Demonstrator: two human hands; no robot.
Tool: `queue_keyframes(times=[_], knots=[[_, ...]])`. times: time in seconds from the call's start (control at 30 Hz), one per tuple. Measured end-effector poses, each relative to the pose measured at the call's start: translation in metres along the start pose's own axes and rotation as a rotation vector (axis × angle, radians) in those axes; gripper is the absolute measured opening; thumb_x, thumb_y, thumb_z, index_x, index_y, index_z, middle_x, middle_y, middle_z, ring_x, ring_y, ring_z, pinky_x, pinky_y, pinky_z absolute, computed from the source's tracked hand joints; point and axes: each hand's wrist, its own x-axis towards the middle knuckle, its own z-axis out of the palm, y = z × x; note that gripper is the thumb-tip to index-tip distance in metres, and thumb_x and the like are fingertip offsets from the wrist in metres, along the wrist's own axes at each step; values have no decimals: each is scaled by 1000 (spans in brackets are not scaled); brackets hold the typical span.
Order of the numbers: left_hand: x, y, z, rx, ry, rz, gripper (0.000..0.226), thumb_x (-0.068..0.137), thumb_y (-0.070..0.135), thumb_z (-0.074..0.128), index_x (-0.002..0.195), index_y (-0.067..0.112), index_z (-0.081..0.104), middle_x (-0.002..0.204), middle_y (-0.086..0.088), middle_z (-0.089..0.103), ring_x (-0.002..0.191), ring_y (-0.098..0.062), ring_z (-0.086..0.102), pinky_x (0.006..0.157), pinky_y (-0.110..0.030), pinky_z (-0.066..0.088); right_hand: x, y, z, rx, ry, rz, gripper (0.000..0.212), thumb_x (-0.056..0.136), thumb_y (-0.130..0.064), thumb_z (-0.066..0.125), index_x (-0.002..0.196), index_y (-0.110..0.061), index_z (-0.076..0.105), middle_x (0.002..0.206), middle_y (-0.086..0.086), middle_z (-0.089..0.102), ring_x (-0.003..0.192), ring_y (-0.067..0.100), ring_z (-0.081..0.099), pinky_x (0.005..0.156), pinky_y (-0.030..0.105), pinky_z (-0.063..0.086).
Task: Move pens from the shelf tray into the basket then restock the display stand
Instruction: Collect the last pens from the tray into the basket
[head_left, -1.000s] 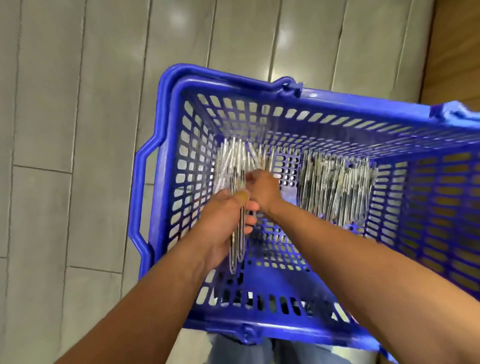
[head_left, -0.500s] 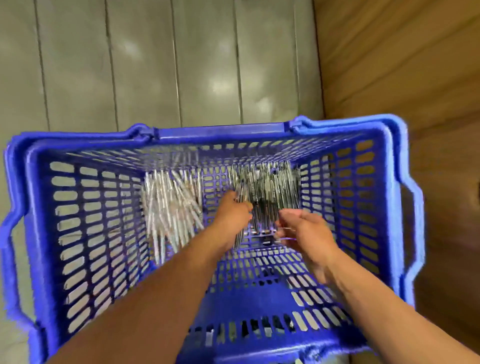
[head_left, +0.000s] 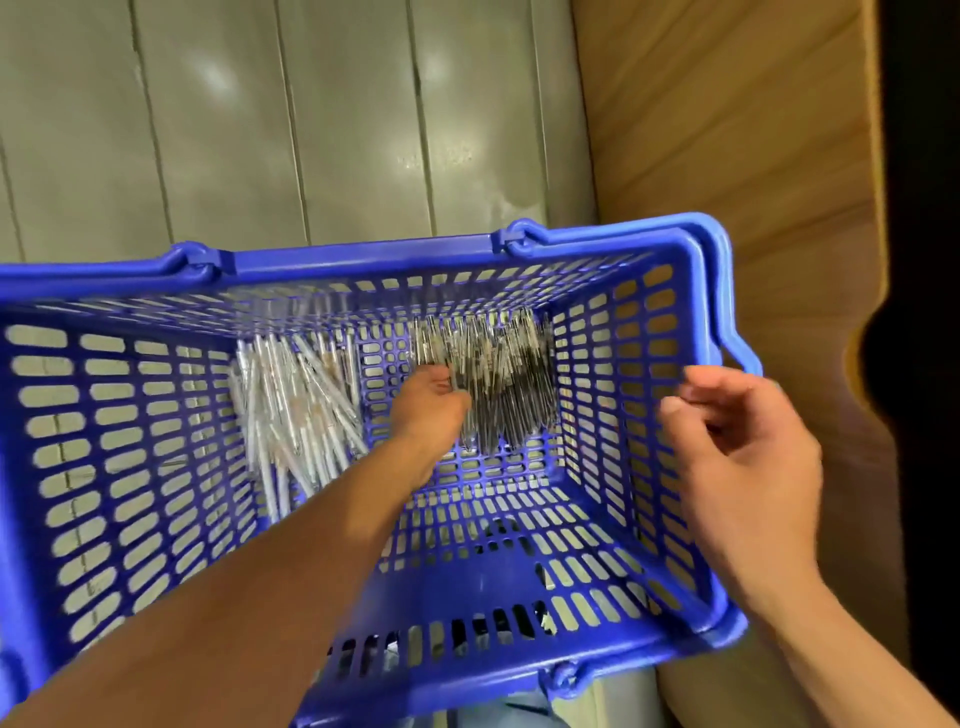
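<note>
Left hand (head_left: 434, 402) deep in blue basket (head_left: 358, 257), gripping dark pens (head_left: 498, 384) far right. Right hand (head_left: 743, 457) above right rim, loosely curled, empty.

Grey floor tiles (head_left: 311, 119) are running in long planks with thin dark joints, and soft patches of overhead light are glinting off them. Just to the right of the tiles, a wooden panel (head_left: 727, 130) with slanting grain is meeting the floor along a straight edge. Beyond that panel's far right side, a dark gap (head_left: 924, 260) is sitting in deep shadow
</note>
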Motion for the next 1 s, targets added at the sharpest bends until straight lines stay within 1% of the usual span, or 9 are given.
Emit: queue_keyframes(times=[0.1,0.2,0.3,0.4,0.47,0.57,0.67,0.8,1.0], knots=[[-26,4,-42,-19,35,31,30,94,9,61,123,17,58,121,-3,62,97,-17,62,80,-31,54,5,-1,-19,-318,157,-101,36,84,-18,70,117,-11,58,110,5,60,98,18,58,89,23,42],[-63,10,-93,-67,148,216,20,94,3,59,104,21,61,107,-1,67,80,-4,62,76,-26,55,13,5,-26,-441,60,45,62,81,-29,76,132,-7,48,126,13,57,115,30,55,97,35,40],[-107,9,-150,61,353,486,19,93,11,63,105,25,61,99,8,66,82,2,61,71,-10,46,16,11,-27,-409,-148,362,59,75,-54,75,116,-12,62,105,9,70,96,31,66,82,40,49],[-134,-7,-211,331,712,626,25,89,29,61,113,23,57,106,9,54,97,-17,53,86,-33,44,15,17,-32,-218,-209,428,38,75,-53,76,84,-16,72,82,-2,75,72,16,67,69,34,53],[-138,-23,-242,346,880,488,43,86,39,62,121,18,51,112,5,46,107,-29,50,94,-47,41,17,17,-34,-206,-193,374,35,74,-53,77,81,-19,72,75,-8,74,72,14,68,69,36,55],[-134,-40,-256,-35,693,92,46,91,47,62,122,16,51,121,-14,58,94,-27,57,76,-43,48,17,19,-35,-109,-185,380,49,66,-64,75,82,-18,69,68,-8,72,62,12,63,65,35,54],[-132,-44,-254,-365,418,-171,40,95,55,49,95,18,66,84,-2,73,62,-17,61,56,-30,45,22,27,-33,-48,-179,415,70,55,-75,73,84,-12,64,69,0,71,61,14,61,74,45,56],[-133,-41,-253,-423,478,-147,35,94,50,56,89,18,67,67,5,71,61,-18,61,60,-31,48,24,19,-34,46,-156,429,73,52,-74,77,83,-9,62,74,4,72,69,22,64,82,58,56],[-170,-23,-268,-518,503,-126,30,93,48,59,86,19,65,64,9,69,62,-16,59,59,-32,48,12,-26,-55,102,-125,396,58,57,-66,77,78,-13,65,76,8,73,70,26,66,79,57,57]])
